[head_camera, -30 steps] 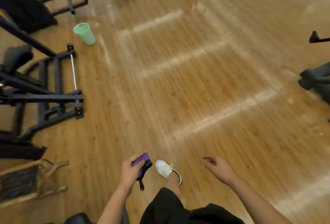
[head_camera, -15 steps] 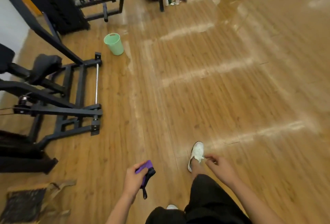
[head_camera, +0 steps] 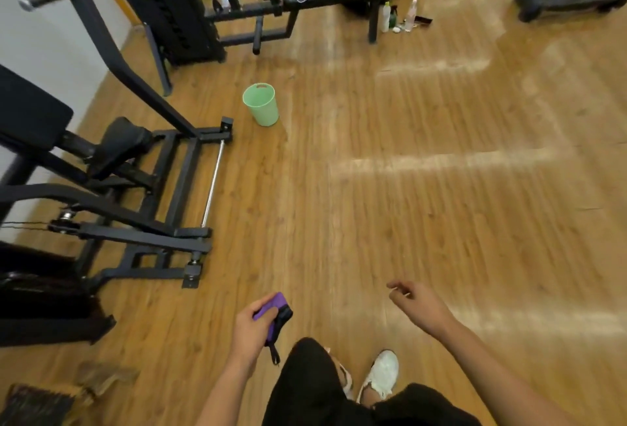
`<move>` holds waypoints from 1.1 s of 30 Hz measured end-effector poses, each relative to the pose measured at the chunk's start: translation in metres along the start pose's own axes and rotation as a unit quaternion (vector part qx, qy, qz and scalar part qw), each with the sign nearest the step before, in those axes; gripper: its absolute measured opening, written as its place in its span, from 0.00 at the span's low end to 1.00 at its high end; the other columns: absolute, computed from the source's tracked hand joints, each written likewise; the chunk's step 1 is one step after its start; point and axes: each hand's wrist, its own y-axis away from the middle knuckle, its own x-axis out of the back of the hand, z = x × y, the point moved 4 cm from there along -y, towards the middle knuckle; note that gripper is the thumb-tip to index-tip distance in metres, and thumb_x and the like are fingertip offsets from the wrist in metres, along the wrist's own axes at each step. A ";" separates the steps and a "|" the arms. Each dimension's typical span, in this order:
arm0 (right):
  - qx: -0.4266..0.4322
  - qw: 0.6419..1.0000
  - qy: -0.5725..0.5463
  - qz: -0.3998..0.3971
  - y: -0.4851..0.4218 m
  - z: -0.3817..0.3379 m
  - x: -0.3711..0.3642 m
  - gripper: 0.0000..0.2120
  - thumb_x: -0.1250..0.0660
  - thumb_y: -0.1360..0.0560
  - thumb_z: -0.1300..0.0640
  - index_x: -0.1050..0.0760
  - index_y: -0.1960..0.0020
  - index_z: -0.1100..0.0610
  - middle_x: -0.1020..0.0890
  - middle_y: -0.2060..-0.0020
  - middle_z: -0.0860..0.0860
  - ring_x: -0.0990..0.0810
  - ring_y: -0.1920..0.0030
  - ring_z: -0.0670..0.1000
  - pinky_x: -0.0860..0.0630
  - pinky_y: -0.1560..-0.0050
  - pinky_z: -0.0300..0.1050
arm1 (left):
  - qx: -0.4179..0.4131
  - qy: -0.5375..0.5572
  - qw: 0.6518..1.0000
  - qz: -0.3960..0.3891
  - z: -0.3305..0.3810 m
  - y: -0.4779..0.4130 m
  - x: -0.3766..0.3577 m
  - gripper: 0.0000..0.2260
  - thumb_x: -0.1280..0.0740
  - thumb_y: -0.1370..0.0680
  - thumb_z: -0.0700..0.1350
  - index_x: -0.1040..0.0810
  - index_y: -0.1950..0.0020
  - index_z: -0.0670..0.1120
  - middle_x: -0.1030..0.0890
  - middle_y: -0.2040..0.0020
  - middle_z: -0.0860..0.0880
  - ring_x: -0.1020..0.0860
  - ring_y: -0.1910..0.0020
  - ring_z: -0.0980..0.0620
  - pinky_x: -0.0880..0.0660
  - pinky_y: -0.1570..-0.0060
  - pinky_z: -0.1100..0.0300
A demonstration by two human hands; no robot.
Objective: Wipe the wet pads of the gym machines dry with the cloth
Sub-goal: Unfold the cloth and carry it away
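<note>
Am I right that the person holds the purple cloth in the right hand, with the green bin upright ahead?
Not quite: the head view shows the purple cloth in the left hand; the right hand holds nothing. The green bin is upright ahead.

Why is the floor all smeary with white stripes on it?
Head view: motion blur smears the floor boards; the pale stripes are light glaring off the shiny wood; the bin looks sharper.
</note>
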 end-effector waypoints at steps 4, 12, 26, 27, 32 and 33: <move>0.024 1.000 -0.008 -0.016 -0.078 -0.049 0.028 0.10 0.39 0.20 0.54 0.23 0.41 0.49 0.19 0.57 0.46 0.20 0.59 0.45 0.28 0.61 0.36 | -0.001 0.025 1.000 0.012 0.056 -0.062 -0.004 0.13 0.34 0.20 0.39 0.21 0.43 0.57 0.20 0.48 0.57 0.20 0.50 0.56 0.22 0.53 0.63; 0.022 1.000 -0.004 -0.018 -0.243 -0.161 0.070 0.11 0.38 0.20 0.54 0.23 0.40 0.50 0.19 0.56 0.48 0.21 0.56 0.46 0.28 0.60 0.35 | -0.009 0.020 1.000 0.020 0.159 -0.229 0.031 0.13 0.32 0.21 0.40 0.20 0.42 0.56 0.19 0.45 0.53 0.20 0.47 0.54 0.21 0.47 0.57; 0.082 0.993 0.024 -0.083 -0.481 -0.345 0.135 0.10 0.37 0.21 0.56 0.23 0.41 0.50 0.19 0.56 0.47 0.21 0.57 0.44 0.29 0.60 0.36 | 0.005 0.006 0.999 0.041 0.309 -0.433 0.069 0.14 0.33 0.21 0.42 0.22 0.38 0.56 0.21 0.43 0.53 0.21 0.47 0.52 0.22 0.46 0.56; 0.087 0.992 0.031 -0.089 -0.500 -0.356 0.140 0.10 0.38 0.21 0.55 0.23 0.41 0.49 0.19 0.55 0.47 0.21 0.56 0.43 0.28 0.60 0.36 | 0.008 0.002 0.999 0.047 0.318 -0.448 0.069 0.14 0.33 0.21 0.43 0.22 0.38 0.58 0.21 0.43 0.52 0.20 0.48 0.52 0.22 0.47 0.56; 0.115 0.983 0.061 -0.128 -0.591 -0.413 0.178 0.09 0.38 0.21 0.54 0.25 0.42 0.46 0.20 0.52 0.47 0.21 0.54 0.46 0.24 0.53 0.43 | 0.032 -0.009 0.996 0.077 0.382 -0.508 0.063 0.13 0.34 0.20 0.44 0.23 0.39 0.58 0.22 0.44 0.53 0.21 0.49 0.52 0.22 0.48 0.56; 0.128 0.981 0.069 -0.131 -0.608 -0.425 0.185 0.09 0.38 0.21 0.54 0.25 0.42 0.46 0.19 0.52 0.47 0.20 0.54 0.49 0.23 0.53 0.46 | 0.031 -0.009 0.996 0.082 0.396 -0.520 0.061 0.14 0.34 0.20 0.43 0.23 0.38 0.59 0.22 0.44 0.54 0.22 0.49 0.53 0.22 0.47 0.54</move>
